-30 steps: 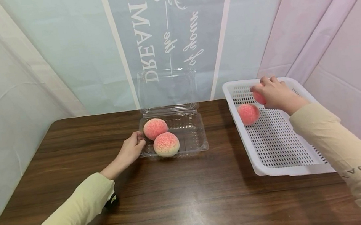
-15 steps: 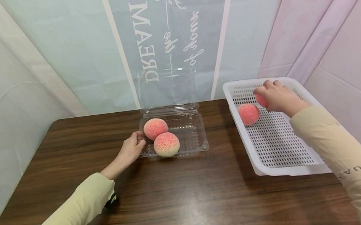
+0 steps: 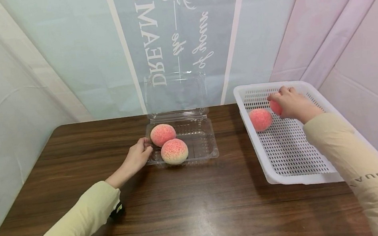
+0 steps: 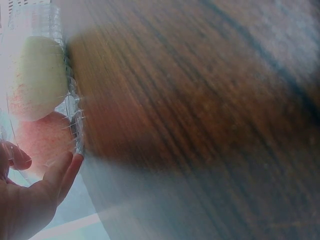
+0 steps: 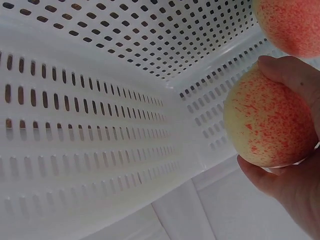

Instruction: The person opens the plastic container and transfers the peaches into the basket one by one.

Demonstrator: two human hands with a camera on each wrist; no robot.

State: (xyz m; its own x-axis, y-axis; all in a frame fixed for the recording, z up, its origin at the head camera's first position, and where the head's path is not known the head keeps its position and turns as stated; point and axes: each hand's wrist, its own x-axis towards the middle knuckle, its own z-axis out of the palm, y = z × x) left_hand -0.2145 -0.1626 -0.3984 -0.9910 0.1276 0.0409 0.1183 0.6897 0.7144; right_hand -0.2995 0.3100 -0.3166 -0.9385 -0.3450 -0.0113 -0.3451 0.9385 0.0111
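In the head view, my left hand (image 3: 138, 155) pinches the left edge of a clear plastic clamshell container (image 3: 199, 140), its lid (image 3: 175, 93) standing up at the back. Two peaches lie in its left half: a pink one (image 3: 162, 135) behind and a pink-and-cream one (image 3: 174, 152) in front. Over at the right, my right hand (image 3: 294, 106) grips a peach (image 3: 275, 106) within the white basket (image 3: 303, 179). The right wrist view shows thumb and fingers round this peach (image 5: 272, 120). Another peach (image 3: 261, 119) sits against the basket's left wall.
The dark wooden table (image 3: 195, 214) carries both containers. A printed cloth (image 3: 93, 58) hangs behind its back edge, and pale cloth walls (image 3: 370, 68) rise at the sides. The basket's raised rim surrounds the right hand's peach.
My right hand, with the peach in its grip, has shifted slightly to the right and toward me inside the basket. The left hand and the clamshell have stayed still.
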